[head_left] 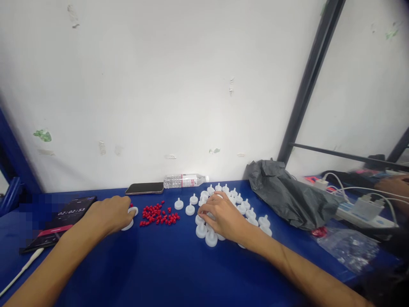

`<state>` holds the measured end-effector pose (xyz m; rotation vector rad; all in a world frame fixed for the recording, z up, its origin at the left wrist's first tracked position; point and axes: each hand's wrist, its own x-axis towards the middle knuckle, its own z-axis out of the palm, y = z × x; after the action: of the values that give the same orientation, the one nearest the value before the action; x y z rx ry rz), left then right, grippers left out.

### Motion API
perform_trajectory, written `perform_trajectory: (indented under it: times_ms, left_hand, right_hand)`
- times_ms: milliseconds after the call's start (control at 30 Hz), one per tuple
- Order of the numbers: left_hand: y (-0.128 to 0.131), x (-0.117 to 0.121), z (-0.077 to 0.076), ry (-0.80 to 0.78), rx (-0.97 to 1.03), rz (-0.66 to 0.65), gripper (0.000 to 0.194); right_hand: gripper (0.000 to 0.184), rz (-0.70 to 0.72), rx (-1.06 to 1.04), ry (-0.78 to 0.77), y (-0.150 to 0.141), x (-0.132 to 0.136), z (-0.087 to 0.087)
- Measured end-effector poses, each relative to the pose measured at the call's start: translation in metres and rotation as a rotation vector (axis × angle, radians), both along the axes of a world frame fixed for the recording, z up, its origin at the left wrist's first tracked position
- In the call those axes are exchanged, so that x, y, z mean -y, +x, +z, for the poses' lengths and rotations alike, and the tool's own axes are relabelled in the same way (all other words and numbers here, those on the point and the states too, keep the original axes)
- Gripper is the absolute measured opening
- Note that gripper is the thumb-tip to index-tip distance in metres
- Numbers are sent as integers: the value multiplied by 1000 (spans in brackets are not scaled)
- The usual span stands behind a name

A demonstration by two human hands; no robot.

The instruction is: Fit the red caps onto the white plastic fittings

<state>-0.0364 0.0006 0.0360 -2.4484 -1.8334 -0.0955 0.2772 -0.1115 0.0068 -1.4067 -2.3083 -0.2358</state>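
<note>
Right forearm (297, 261), caps (211, 239) around grip (222, 215)

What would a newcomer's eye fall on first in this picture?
Probably the small red pieces scattered on the blue table, mostly between the left hand and the right hand. Next, the crowd of white spouted caps under and around the right hand. Third, the crumpled dark bag to the right of those caps.
</note>
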Motion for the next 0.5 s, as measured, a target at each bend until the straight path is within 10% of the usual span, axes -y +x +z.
perform_trajectory:
  times_ms: [500]
  left_hand:
    - [15, 7, -12, -138, -102, -195, 20]
  right_hand:
    - [8, 201, -219, 323, -3, 3, 0]
